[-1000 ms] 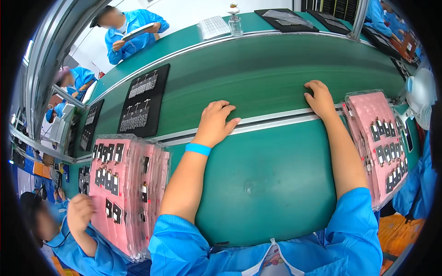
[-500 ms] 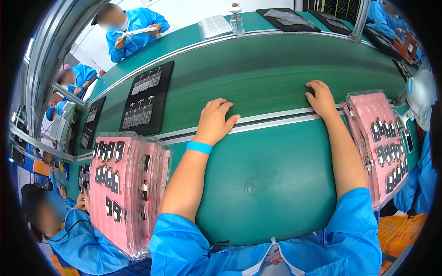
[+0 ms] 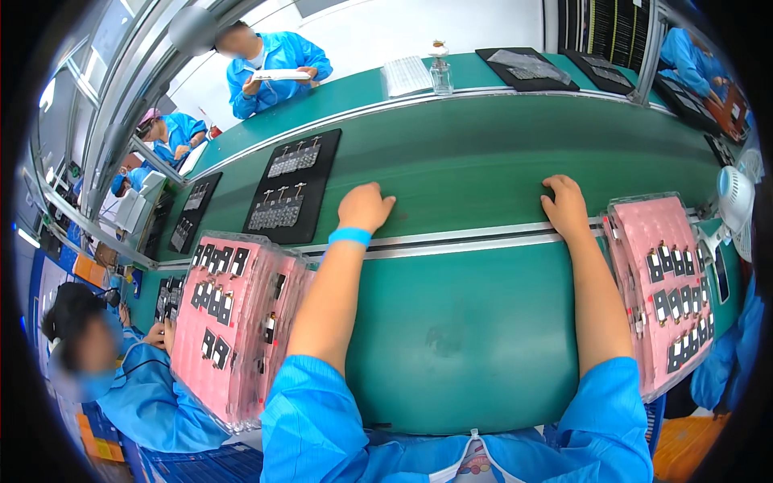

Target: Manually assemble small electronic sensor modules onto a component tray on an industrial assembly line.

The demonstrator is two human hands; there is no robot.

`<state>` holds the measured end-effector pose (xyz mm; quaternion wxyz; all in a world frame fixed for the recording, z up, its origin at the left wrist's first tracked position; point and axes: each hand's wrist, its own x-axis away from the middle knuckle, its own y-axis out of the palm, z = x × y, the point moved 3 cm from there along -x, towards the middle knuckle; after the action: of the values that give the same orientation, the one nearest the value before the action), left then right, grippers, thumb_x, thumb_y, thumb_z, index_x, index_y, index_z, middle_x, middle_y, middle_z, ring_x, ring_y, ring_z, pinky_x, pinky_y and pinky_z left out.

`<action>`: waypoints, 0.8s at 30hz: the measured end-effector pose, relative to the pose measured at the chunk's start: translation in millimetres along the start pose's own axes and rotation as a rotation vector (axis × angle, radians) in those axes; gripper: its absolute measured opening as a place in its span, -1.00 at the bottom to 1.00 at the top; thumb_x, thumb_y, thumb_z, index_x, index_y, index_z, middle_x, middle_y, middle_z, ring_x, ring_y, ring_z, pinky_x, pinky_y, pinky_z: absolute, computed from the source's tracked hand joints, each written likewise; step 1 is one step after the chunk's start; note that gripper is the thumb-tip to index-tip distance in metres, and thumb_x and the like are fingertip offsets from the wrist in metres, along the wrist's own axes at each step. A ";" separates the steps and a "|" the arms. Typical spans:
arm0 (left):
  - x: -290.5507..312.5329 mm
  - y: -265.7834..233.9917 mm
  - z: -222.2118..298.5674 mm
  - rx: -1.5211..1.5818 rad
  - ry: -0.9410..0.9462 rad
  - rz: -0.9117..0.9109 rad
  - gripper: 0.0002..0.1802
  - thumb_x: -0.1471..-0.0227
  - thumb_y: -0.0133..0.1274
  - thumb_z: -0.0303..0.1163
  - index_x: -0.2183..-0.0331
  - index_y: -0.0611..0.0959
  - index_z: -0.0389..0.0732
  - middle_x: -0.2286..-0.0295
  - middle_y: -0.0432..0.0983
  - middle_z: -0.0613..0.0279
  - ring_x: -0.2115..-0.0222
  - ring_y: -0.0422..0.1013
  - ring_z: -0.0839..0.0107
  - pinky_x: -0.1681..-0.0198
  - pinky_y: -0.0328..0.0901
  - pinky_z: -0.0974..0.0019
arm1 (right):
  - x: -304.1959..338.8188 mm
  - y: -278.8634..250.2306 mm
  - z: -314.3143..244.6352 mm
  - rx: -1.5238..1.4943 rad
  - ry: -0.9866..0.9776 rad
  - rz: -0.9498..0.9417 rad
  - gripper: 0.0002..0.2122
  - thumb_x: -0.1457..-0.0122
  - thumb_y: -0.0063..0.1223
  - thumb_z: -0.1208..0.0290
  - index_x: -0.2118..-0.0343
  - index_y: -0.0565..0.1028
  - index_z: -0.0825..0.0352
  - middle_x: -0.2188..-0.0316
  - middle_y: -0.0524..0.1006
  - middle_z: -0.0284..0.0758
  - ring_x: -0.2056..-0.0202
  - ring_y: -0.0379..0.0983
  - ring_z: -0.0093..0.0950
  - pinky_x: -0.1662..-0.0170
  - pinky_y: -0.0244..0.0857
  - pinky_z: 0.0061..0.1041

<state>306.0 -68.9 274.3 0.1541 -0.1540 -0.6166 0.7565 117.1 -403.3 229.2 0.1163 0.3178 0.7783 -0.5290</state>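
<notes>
My left hand, with a blue band on its wrist, rests over the green belt surface beyond the metal rail. Its thumb points right, while the fingers fold out of sight behind the back of the hand. Left of it, apart, a black tray carries two rows of small clear-wrapped pieces. My right hand lies farther right at the rail's far side, fingers loosely bent, thumb apart, nothing visible in it. Nearest to it stands a stack of pink trays holding small black-and-white parts.
Another stack of pink trays stands by my left forearm. The metal rail crosses in front of me. A white fan is at the far right. Co-workers in blue sit at left and across the belt.
The view has shifted, so the scene sits lower. My left hand's fingers, spread before, have folded out of sight. My right hand's fingers are a little more bent.
</notes>
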 end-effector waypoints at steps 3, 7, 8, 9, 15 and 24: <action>-24.7 2.4 -30.2 -0.167 -0.111 0.173 -0.60 0.09 0.20 -0.11 0.30 0.62 -0.24 0.21 0.52 0.01 0.18 0.45 0.00 0.19 0.39 0.03 | 0.8 -0.2 -0.4 -0.019 0.027 -0.001 -0.74 0.07 0.14 0.49 0.25 0.52 0.38 0.18 0.49 -0.17 0.06 0.37 -0.17 -0.03 0.26 -0.27; -32.2 9.5 -77.4 -0.410 -0.239 0.461 -0.62 0.11 0.21 -0.07 0.33 0.61 -0.17 0.31 0.48 0.15 0.18 0.41 0.15 0.20 0.37 0.11 | 1.5 1.1 -1.8 -0.029 0.036 0.017 -0.74 0.08 0.15 0.49 0.25 0.53 0.37 0.17 0.49 -0.16 0.05 0.37 -0.17 -0.03 0.26 -0.26; -33.9 12.5 -89.4 -0.413 -0.252 0.482 -0.61 0.12 0.22 -0.07 0.34 0.61 -0.17 0.30 0.48 0.15 0.18 0.41 0.15 0.20 0.37 0.10 | 1.4 1.2 -2.5 -0.022 0.043 0.012 -0.74 0.08 0.15 0.49 0.25 0.53 0.37 0.17 0.49 -0.16 0.05 0.37 -0.17 -0.03 0.26 -0.26; -35.0 13.2 -94.5 -0.415 -0.259 0.501 -0.61 0.12 0.22 -0.07 0.34 0.61 -0.17 0.30 0.48 0.14 0.18 0.41 0.16 0.19 0.36 0.10 | 1.1 1.0 -1.0 -0.015 0.043 0.008 -0.74 0.08 0.16 0.49 0.26 0.53 0.37 0.16 0.49 -0.16 0.05 0.38 -0.18 -0.03 0.26 -0.26; -57.6 20.9 -117.9 -0.409 -0.249 0.431 -0.74 0.01 0.11 -0.20 0.41 0.64 -0.20 0.37 0.51 0.06 0.27 0.45 0.11 0.25 0.40 0.13 | -3.4 3.4 4.0 0.000 0.075 0.028 -0.74 0.09 0.16 0.50 0.26 0.53 0.37 0.17 0.50 -0.17 0.06 0.38 -0.18 -0.03 0.26 -0.26; -82.0 20.7 -112.5 -0.372 -0.130 0.225 -0.70 -0.04 -0.14 -0.39 0.42 0.68 -0.32 0.35 0.59 -0.12 0.33 0.55 0.01 0.29 0.46 0.07 | -6.4 7.2 -1.0 0.007 0.067 0.048 -0.75 0.08 0.14 0.50 0.26 0.53 0.37 0.19 0.49 -0.17 0.08 0.38 -0.19 -0.02 0.25 -0.24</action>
<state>426.9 -8.0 236.0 -0.0023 -0.1982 -0.7331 0.6506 126.7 -403.1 227.5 0.1018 0.3545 0.7718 -0.5179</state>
